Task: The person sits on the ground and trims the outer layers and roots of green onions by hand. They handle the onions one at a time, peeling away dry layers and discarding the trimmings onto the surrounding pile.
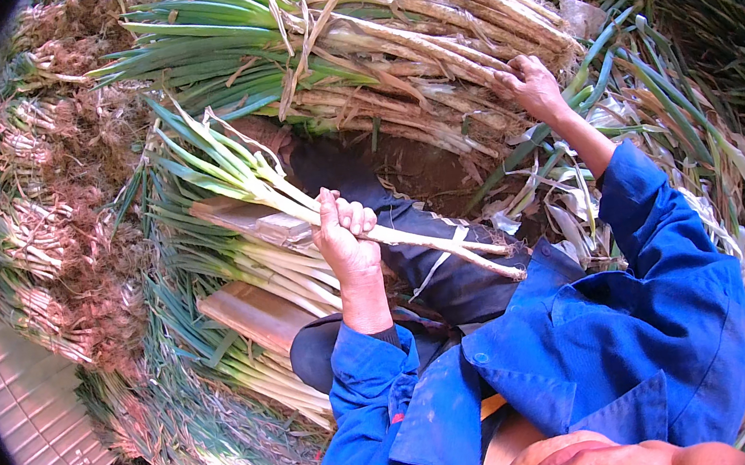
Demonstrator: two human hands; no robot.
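Note:
My left hand (350, 235) is closed around a couple of long green onions (280, 195). Their green leaves point to the upper left, and their pale root ends lie over my dark trouser leg. A loose strip of peeled skin (437, 266) hangs from one stalk. At the root end of a large heap of unpeeled green onions (424, 49), my right hand (533, 87) has its fingers bent around a stalk. Dry brown leaves and soil cover that heap.
Cleaned green onions (279, 267) lie to my left beside wooden boards (257, 316). Bundles with tangled roots (93, 230) line the far left. Stripped leaves (654, 105) pile up at right. A corrugated light panel (30, 395) stands at the left edge.

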